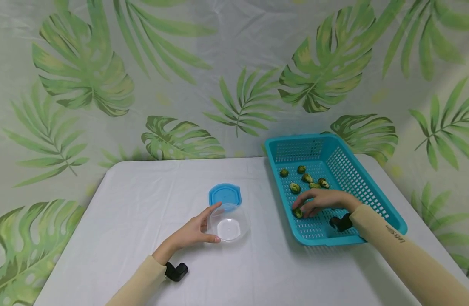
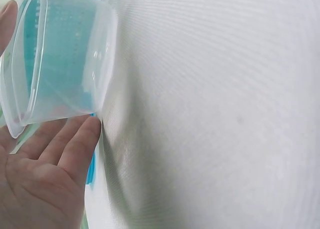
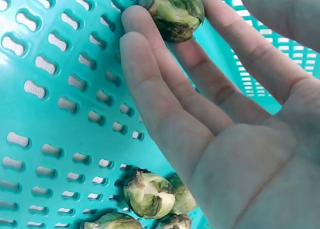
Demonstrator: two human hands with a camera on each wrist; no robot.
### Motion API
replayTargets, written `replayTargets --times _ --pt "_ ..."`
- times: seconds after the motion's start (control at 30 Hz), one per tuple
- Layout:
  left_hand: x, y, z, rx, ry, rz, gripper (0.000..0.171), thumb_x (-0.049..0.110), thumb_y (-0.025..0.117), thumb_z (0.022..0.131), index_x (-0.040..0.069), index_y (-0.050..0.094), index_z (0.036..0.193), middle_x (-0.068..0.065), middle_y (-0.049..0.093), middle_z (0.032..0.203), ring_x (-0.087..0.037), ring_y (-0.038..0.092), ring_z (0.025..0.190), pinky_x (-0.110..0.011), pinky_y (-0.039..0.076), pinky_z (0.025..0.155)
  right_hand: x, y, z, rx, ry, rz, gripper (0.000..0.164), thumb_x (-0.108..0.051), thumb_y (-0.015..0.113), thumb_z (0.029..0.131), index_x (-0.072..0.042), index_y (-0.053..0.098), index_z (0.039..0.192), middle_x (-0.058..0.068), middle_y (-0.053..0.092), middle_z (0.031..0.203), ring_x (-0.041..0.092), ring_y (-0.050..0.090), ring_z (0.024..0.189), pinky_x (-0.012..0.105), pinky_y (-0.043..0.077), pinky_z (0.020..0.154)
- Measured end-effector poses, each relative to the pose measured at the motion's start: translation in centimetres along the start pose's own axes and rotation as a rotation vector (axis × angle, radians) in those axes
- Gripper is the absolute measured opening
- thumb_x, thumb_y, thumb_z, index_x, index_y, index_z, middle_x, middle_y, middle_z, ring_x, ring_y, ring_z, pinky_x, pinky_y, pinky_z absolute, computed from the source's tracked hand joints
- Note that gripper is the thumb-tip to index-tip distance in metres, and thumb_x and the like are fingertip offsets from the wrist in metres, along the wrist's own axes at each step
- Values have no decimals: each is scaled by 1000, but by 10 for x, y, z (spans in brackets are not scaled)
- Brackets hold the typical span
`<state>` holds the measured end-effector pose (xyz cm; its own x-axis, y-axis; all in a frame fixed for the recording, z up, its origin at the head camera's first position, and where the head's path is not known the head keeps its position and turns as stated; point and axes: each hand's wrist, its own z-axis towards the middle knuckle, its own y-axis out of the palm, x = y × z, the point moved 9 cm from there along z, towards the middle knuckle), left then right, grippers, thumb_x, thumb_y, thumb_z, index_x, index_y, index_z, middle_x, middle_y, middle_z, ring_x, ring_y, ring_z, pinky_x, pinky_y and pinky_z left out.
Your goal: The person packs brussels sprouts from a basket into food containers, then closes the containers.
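Note:
My left hand (image 1: 196,231) holds a clear plastic container (image 1: 230,229) that stands upright on the white table, thumb on one side and fingers on the other. The container looks empty. In the left wrist view its wall (image 2: 70,64) sits between the thumb and the fingers. A blue lid (image 1: 223,193) lies just behind it. My right hand (image 1: 322,199) reaches into a teal basket (image 1: 326,242), its fingertips around a Brussels sprout (image 1: 297,213) near the left wall. This sprout (image 3: 175,14) shows between the fingers in the right wrist view.
Several other Brussels sprouts (image 1: 294,188) lie on the basket's perforated floor, mostly toward its far left part. The basket stands at the right side of the table (image 1: 142,204). A leaf-patterned cloth (image 1: 242,102) hangs behind the table.

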<state>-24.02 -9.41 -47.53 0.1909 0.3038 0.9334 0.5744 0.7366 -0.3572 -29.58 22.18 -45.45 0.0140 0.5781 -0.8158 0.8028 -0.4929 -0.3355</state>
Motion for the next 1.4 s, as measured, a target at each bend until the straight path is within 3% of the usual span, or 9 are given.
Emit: replayTargets --times 0.47,0.7,0.83,0.97,1.1,1.23,1.4 --pt "1 0 0 -20 7 -8 96 17 79 81 15 18 154 -11 29 153 -29 28 138 -45 34 105 -7 -20 -3 173 -41 35 26 -2 62 90 9 57 112 17 53 103 33 63 90 50 52 81" --pt "1 0 1 -24 22 -20 95 17 79 81 16 18 154 -11 29 153 -30 31 137 -44 35 104 -10 -32 -8 257 -64 13 22 -6 60 93 5 56 111 17 53 105 38 62 93 49 52 80" --pt "2 1 2 -31 35 -35 96 14 79 80 14 18 154 -13 30 152 -31 34 135 -44 36 104 -18 -37 -14 291 -96 -9 24 -8 57 95 6 52 114 18 53 105 40 60 87 47 52 71" --pt "4 3 2 -32 48 -44 95 13 78 81 12 17 154 -17 30 152 -35 35 134 -46 37 102 -31 -40 -21 309 -148 13 26 -8 57 95 7 50 115 21 51 104 39 58 86 47 52 70" --pt "4 2 1 -26 42 -53 94 12 77 82 12 18 154 -19 29 151 -37 36 132 -48 38 102 -42 -40 -24 310 -183 54 26 -7 57 95 8 50 115 22 50 106 40 60 97 46 53 79" --pt "4 2 1 -19 36 -49 93 12 77 82 13 18 154 -19 29 152 -38 37 132 -49 39 101 -51 -37 -25 302 -214 62 26 -9 57 96 7 50 115 23 50 108 43 60 100 41 54 80" --pt "4 1 1 -10 32 -42 93 13 77 81 13 19 154 -16 28 153 -37 34 134 -49 39 101 -67 -31 -24 299 -247 60 25 -11 58 96 6 53 115 22 51 112 35 62 97 41 53 81"
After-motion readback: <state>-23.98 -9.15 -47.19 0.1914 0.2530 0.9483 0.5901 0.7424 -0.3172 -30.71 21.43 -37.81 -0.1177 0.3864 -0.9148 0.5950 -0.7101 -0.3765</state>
